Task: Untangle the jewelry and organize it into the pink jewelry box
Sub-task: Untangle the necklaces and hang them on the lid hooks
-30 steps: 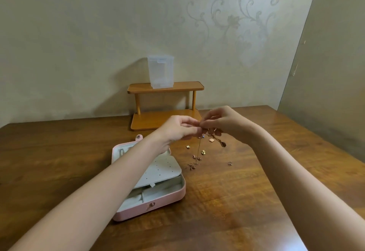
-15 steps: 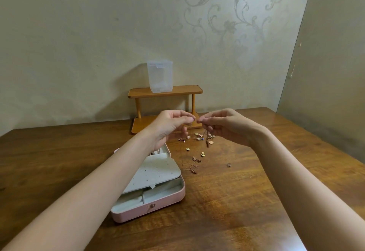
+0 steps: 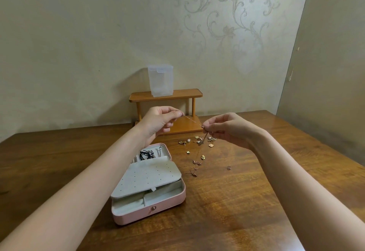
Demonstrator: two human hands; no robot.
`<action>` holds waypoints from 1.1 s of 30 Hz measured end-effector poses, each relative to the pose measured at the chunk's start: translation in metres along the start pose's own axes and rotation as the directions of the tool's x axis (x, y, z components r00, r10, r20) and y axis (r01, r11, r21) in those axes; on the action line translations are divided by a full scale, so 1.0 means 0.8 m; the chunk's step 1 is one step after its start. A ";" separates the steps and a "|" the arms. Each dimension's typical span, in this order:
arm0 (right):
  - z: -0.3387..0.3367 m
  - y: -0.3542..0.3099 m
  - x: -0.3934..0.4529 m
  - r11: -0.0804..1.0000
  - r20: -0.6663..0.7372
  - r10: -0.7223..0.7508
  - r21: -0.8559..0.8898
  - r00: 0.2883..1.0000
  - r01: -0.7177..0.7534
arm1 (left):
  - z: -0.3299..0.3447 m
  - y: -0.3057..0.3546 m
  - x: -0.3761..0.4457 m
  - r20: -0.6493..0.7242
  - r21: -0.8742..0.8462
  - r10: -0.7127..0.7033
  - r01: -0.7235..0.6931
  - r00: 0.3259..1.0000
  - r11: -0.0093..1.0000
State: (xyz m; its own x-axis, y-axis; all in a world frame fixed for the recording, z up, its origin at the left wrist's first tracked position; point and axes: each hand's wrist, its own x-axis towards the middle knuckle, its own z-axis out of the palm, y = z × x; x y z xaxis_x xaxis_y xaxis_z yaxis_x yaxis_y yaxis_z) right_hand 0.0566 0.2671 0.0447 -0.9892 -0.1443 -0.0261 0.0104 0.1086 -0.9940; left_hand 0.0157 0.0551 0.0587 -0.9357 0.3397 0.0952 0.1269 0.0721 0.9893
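Wooden table (image 3: 237,201) | chain (image 3: 192,121) taut between grips | left hand (image 3: 160,121), right hand (image 3: 225,130) each pinching an end

Both arms outstretched, left hand (image 3: 160,121) and right hand (image 3: 227,130) raised apart, fingertips pinched.

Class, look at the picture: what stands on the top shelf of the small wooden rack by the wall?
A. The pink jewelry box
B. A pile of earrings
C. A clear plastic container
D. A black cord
C: the clear container stands on the rack's top shelf.
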 end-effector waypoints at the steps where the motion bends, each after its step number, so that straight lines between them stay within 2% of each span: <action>1: 0.000 0.001 0.000 1.000 -0.003 0.002 0.006 1.000 -0.002 | 0.000 -0.003 0.001 -0.007 0.042 0.001 -0.001 1.000 0.999; 5: 0.001 0.004 -0.002 0.999 0.001 0.004 0.038 1.000 -0.004 | 0.010 -0.017 -0.001 0.017 0.366 0.043 -0.046 0.999 0.929; 7: 0.003 0.008 -0.001 0.999 0.002 0.004 0.037 1.000 -0.004 | 0.019 -0.023 -0.004 0.010 0.453 0.111 -0.103 0.994 0.886; 9: 0.005 0.014 0.000 0.999 0.002 0.001 0.050 1.000 -0.001 | 0.030 -0.027 -0.007 -0.001 0.454 0.159 -0.141 0.987 0.880; 14: 0.011 0.022 0.003 0.999 -0.010 -0.014 0.031 1.000 0.015 | 0.051 -0.034 -0.007 -0.008 0.316 0.007 -0.004 1.000 0.949; 16: 0.010 0.025 0.004 1.000 -0.016 -0.009 0.008 1.000 0.009 | 0.052 -0.036 -0.004 -0.019 0.340 0.012 -0.005 1.000 0.940; 20: 0.009 0.029 0.008 0.999 -0.005 0.017 0.029 1.000 -0.017 | 0.047 -0.035 -0.002 0.052 0.436 0.124 -0.135 0.991 0.890; 27: 0.010 0.033 0.014 0.997 0.049 0.045 0.063 0.998 -0.048 | 0.043 -0.042 0.001 0.054 0.573 0.319 -0.291 0.946 0.766; 31: 0.009 0.037 0.015 0.998 0.040 0.056 -0.001 0.998 -0.056 | 0.045 -0.045 0.002 0.121 0.676 0.363 -0.345 0.924 0.651; 33: 0.007 0.038 0.014 0.997 0.041 0.060 -0.045 0.997 -0.058 | 0.047 -0.048 0.002 0.148 0.692 0.357 -0.354 0.922 0.629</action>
State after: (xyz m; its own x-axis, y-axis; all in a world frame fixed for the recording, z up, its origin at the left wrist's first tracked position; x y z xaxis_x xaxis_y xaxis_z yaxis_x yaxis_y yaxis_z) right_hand 0.0464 0.2629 0.0137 -0.9799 -0.1782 -0.0902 0.0614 0.1609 -0.9851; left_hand 0.0216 0.0879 0.0170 -0.7692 0.4775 0.4247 0.6390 0.5744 0.5116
